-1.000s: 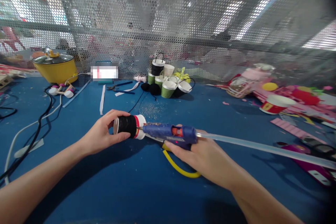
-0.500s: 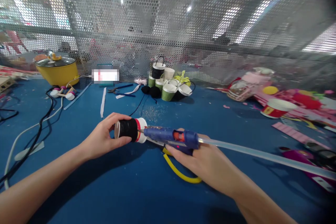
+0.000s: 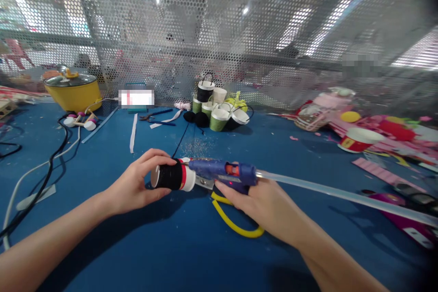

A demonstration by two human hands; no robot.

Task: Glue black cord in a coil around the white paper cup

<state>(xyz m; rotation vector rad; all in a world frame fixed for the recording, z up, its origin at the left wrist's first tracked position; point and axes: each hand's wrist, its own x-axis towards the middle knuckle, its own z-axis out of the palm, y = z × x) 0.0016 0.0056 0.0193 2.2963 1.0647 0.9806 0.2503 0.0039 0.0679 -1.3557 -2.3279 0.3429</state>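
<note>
My left hand point(image 3: 137, 182) grips a small paper cup point(image 3: 188, 179) lying on its side, fingers and thumb around it. Black cord point(image 3: 171, 174) is wound about the cup, beside a bare red band and white rim; a strand runs from it toward the back. In my right hand point(image 3: 260, 203) is a blue hot glue gun point(image 3: 212, 169) with a long clear glue stick point(image 3: 308, 185) out of its rear. The gun's nozzle meets the cup's upper side, at the cord's edge. Yellow-handled scissors point(image 3: 236, 227) show beneath the gun; whether my right hand also holds them, I cannot tell.
Several small cord-wrapped cups point(image 3: 219, 119) stand at the back, beside black cord balls point(image 3: 201, 120). Pliers point(image 3: 155, 115) and a white strip point(image 3: 133, 133) lie left of them. A yellow pot point(image 3: 73, 93) and cables point(image 3: 51, 164) are far left. A red-and-white bowl point(image 3: 359, 139) sits right.
The glue gun's nozzle has shifted from the cup's near side up to its top edge. The cup has turned slightly, and more of the scissors' blade shows.
</note>
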